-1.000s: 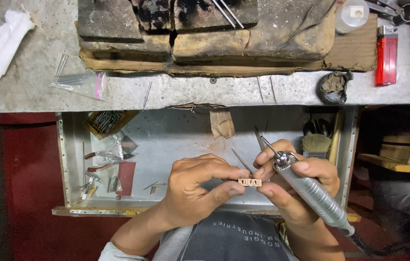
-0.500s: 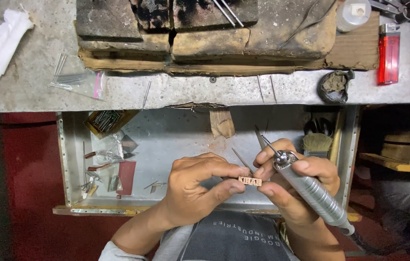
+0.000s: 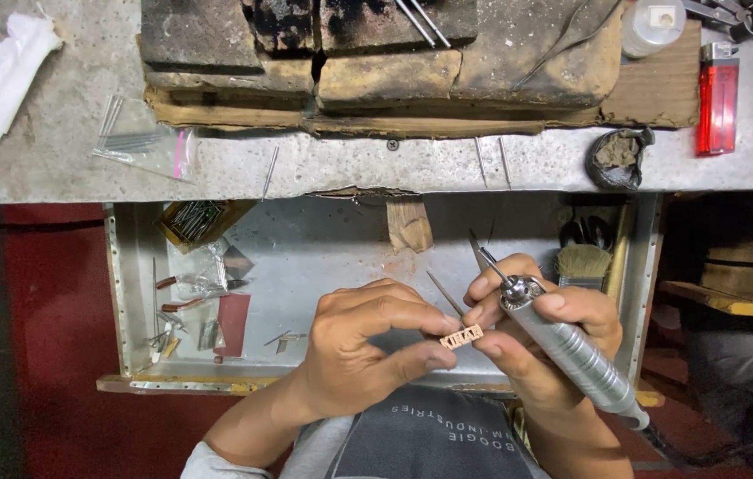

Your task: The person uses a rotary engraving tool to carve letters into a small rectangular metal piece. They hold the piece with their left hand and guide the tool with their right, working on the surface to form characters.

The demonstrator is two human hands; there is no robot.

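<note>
Seen from above, a person's left hand (image 3: 367, 350) pinches a tiny, flat, golden openwork bar (image 3: 461, 336) between thumb and forefinger, over an open metal drawer (image 3: 341, 239). The right hand (image 3: 540, 341) touches the bar's other end and is wrapped around a ribbed, silvery rotary handpiece (image 3: 571, 355) with a thin pointed bit. Above, on the rough grey tabletop (image 3: 57, 168), lie charred blocks (image 3: 305, 35), a translucent red lighter (image 3: 718, 98) and a white cloth (image 3: 11, 75).
</note>
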